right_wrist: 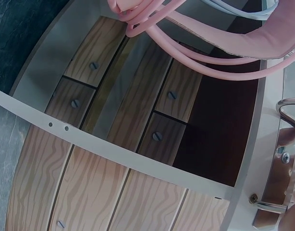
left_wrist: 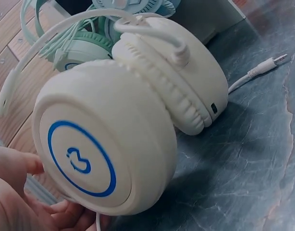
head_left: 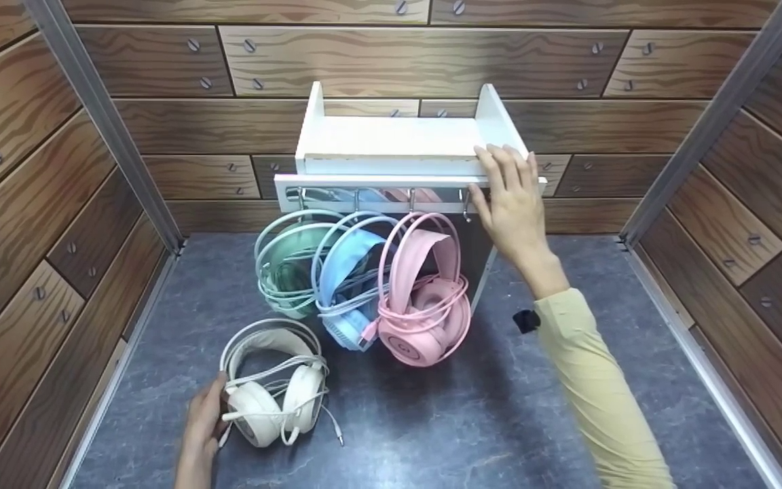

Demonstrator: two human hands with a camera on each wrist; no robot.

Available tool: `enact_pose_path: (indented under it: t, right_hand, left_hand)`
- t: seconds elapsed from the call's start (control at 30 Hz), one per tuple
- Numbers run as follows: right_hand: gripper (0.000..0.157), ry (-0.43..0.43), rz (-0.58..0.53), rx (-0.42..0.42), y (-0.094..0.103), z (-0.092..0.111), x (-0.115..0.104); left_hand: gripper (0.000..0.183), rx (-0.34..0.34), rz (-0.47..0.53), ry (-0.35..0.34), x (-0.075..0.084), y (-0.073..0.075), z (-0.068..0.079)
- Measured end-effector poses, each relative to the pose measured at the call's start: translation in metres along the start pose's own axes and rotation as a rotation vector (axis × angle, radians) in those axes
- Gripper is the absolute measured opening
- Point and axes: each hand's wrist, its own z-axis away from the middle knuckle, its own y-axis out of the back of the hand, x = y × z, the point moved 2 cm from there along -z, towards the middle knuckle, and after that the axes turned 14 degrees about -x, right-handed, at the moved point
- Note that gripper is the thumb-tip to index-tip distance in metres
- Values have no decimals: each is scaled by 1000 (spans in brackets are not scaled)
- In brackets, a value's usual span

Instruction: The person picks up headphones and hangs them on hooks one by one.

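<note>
White headphones (head_left: 304, 390), with their cable looped about them, are held in my left hand (head_left: 202, 415) at the front left. In the left wrist view my fingers (left_wrist: 66, 216) and thumb lie around the ear cup with a blue ring. My right hand (head_left: 514, 207) rests with extended fingers over the right front of a white rack (head_left: 391, 166), its thumb beside an unoccupied hook (head_left: 466, 204). Green headphones (head_left: 296, 234), blue headphones (head_left: 350, 329) and pink headphones (head_left: 408, 343) hang from the rack's other hooks. Only a sliver of the right hand shows in its wrist view.
The rack stands on a dark marbled surface (head_left: 398, 441). Its upper shelf (head_left: 398, 132) has raised sides. Wood-patterned walls (head_left: 425, 61) with metal corner posts (head_left: 99, 109) enclose the space. A small black object (head_left: 525, 321) shows by the right sleeve.
</note>
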Motion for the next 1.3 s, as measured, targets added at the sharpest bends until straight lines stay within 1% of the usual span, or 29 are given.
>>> enact_pose_path:
  t: [0.1, 0.13, 0.2, 0.33, 0.43, 0.57, 0.63, 0.87, 1.1, 1.2, 1.3]
  right_hand:
    - [51, 3, -2, 7, 0, 0, 0]
    - [51, 4, -2, 8, 0, 0, 0]
    - [51, 4, -3, 8, 0, 0, 0]
    - [51, 2, -7, 8, -1, 0, 0]
    - [51, 0, -8, 6, -1, 0, 0]
    - [51, -1, -9, -4, -1, -1, -1]
    - [52, -2, -13, -6, -1, -1, -1]
    - [51, -5, -12, 1, -1, -1, 0]
    - [50, -2, -13, 4, 0, 0, 1]
    - [51, -2, -10, 5, -1, 0, 1]
    - [51, -4, -7, 1, -1, 0, 0]
  left_hand:
    - [74, -3, -19, 13, -1, -2, 2]
    - [79, -5, -30, 12, -1, -2, 3]
    - [81, 8, -38, -1, -2, -3, 4]
    - [77, 9, -39, -68, -4, -6, 6]
    - [70, 6, -12, -151, -6, -10, 10]
    - [64, 31, 25, -242, -8, -16, 16]
    - [62, 40, 38, -274, -9, -19, 20]
    - [60, 95, 30, -330, -14, -27, 26]
    - [53, 148, 148, -440, -19, -33, 27]
    - [48, 177, 208, -457, -22, -35, 27]
    - [38, 211, 244, -472, -26, -36, 28]
